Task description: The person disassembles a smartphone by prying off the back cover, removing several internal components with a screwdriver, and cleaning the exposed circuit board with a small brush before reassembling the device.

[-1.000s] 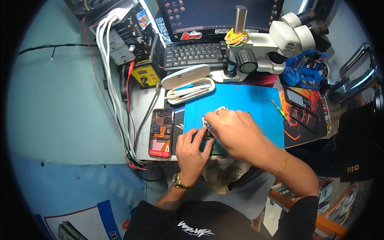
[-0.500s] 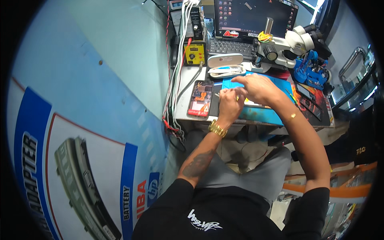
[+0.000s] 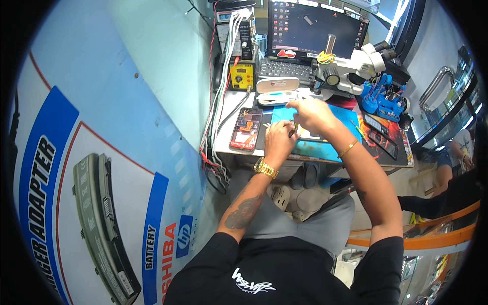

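Note:
Over the front of the blue work mat (image 3: 330,150), my two hands meet. My left hand (image 3: 279,143) is closed, its fingertips pinching something small and dark that I cannot make out. Just above and to its right, my right hand (image 3: 316,118) is bent downward with fingers drawn together. A thin yellowish piece (image 3: 296,125) shows beneath its fingers; its kind is unclear. Left of my left hand lies an opened phone (image 3: 246,130) with bare inner parts and a red lower section. Part of the mat is hidden by my hands.
Behind my hands are an open white case (image 3: 277,85), a keyboard (image 3: 287,71) and a microscope (image 3: 351,68). A blue tool holder (image 3: 384,101) and dark phone parts (image 3: 382,145) lie right. A yellow power unit (image 3: 242,76) and hanging cables (image 3: 216,122) stand left.
The whole view has shifted slightly. My right hand's fingers now point down beside my left fingertips, and the yellowish piece shows more plainly. The opened phone stays beside them.

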A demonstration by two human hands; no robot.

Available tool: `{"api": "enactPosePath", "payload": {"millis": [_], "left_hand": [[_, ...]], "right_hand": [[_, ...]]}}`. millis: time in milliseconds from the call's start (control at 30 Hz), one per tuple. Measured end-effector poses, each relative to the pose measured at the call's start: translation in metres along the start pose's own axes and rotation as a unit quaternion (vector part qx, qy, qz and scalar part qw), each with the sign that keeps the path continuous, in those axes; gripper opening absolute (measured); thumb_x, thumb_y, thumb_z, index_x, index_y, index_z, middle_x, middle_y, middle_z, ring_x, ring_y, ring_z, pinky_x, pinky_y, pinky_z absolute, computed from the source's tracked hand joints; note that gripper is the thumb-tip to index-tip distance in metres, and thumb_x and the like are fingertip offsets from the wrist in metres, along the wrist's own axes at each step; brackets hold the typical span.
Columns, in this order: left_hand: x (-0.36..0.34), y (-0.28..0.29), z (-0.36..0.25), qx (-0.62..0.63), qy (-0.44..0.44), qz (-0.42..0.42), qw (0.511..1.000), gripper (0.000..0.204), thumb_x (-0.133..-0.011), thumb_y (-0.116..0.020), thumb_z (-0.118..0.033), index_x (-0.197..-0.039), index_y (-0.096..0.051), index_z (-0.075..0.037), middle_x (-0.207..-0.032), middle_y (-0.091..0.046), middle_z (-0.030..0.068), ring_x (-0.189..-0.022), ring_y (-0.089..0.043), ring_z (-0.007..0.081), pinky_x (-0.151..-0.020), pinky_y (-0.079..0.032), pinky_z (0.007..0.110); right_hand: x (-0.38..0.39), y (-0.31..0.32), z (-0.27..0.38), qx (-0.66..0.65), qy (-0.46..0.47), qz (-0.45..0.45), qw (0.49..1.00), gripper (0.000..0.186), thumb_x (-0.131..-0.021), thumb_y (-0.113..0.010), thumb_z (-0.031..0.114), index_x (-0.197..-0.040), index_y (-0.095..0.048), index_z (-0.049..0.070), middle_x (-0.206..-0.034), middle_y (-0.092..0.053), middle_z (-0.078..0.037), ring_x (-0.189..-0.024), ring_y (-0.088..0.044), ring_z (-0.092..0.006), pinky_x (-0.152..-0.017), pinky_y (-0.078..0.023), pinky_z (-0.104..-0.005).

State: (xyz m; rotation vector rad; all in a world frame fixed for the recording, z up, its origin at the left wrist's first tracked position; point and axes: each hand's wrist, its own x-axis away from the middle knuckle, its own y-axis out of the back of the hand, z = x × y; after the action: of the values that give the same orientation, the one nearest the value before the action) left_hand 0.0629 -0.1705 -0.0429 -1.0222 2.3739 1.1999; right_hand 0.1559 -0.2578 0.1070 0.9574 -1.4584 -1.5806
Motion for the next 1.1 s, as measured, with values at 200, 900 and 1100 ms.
{"api": "enactPosePath", "payload": {"millis": [200,900,1100], "left_hand": [[0.002,0.003,0.002,0.034,0.006,-0.029,0.999,0.018,-0.084,-0.080,-0.022,-0.092,-0.081,-0.006,-0.105,-0.075,0.0079,-0.102,-0.068,0.0298,-0.095,-0.051,0.043],[-0.001,0.009,-0.001,0.038,0.016,0.007,0.999,0.014,-0.086,-0.078,-0.018,-0.094,-0.080,-0.006,-0.107,-0.075,0.0069,-0.102,-0.067,0.0287,-0.091,-0.050,0.042],[-0.003,0.007,-0.004,0.039,0.005,0.006,0.999,0.013,-0.086,-0.077,-0.017,-0.094,-0.080,-0.007,-0.107,-0.075,0.0044,-0.101,-0.066,0.0276,-0.089,-0.049,0.041]], "right_hand": [[0.001,0.006,-0.009,-0.077,0.045,-0.012,0.996,0.037,-0.089,-0.066,0.015,-0.125,-0.068,0.009,-0.104,-0.074,-0.020,-0.103,-0.071,-0.0377,-0.087,-0.056,-0.0502],[-0.010,0.013,-0.024,-0.074,0.047,0.017,0.996,0.040,-0.089,-0.069,0.015,-0.128,-0.065,0.010,-0.092,-0.074,-0.018,-0.095,-0.070,-0.0381,-0.083,-0.054,-0.0496],[-0.009,0.004,-0.031,-0.088,0.050,-0.006,0.995,0.039,-0.093,-0.071,0.020,-0.130,-0.064,0.011,-0.090,-0.073,-0.017,-0.093,-0.070,-0.0389,-0.082,-0.054,-0.0506]]}}
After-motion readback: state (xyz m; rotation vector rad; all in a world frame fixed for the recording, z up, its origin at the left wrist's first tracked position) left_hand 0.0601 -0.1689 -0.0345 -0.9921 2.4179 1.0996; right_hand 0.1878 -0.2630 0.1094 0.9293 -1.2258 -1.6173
